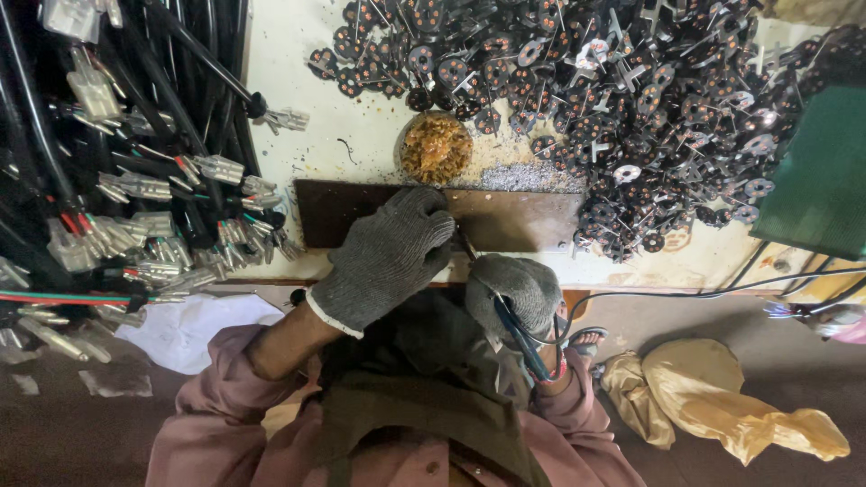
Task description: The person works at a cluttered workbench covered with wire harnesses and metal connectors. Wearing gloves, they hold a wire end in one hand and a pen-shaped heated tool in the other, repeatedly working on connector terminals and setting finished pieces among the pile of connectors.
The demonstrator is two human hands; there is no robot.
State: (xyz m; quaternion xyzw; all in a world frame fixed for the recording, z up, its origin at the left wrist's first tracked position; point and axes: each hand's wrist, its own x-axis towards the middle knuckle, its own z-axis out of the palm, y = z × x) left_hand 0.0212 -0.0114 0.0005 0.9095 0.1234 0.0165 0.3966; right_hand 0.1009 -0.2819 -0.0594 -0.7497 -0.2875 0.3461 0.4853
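Lower centre of the frame: the person's pink sleeves (225,397) and dark apron (424,397) are filling the foreground. The left hand (383,257), wearing a grey knitted glove, is lying palm-down with its fingers (424,212) loosely curled and close together, resting on the near edge of a brown metal plate (505,221); whether it is pinching anything beneath cannot be told. The right hand (516,289), also gloved in grey, is closing in a fist around a dark soldering iron (519,334), whose tip is pointing up toward the plate beside the left fingers and whose black cable (686,290) is running off to the right.

Lower right: two crumpled yellowish bags (722,397) are lying on the floor. Lower left: one white cloth (194,329) is lying below the table edge.

Centre: one round tin of amber flux (436,147) is standing just beyond the plate, with grey solder filings (523,176) beside it.

Left: a bundle of black cables with clear connectors (135,198) is hanging, too many to count.

Upper right: a heap of small black round parts (631,99), uncountable, is covering the pale table (289,81). Right edge: one green box (821,171) is standing.
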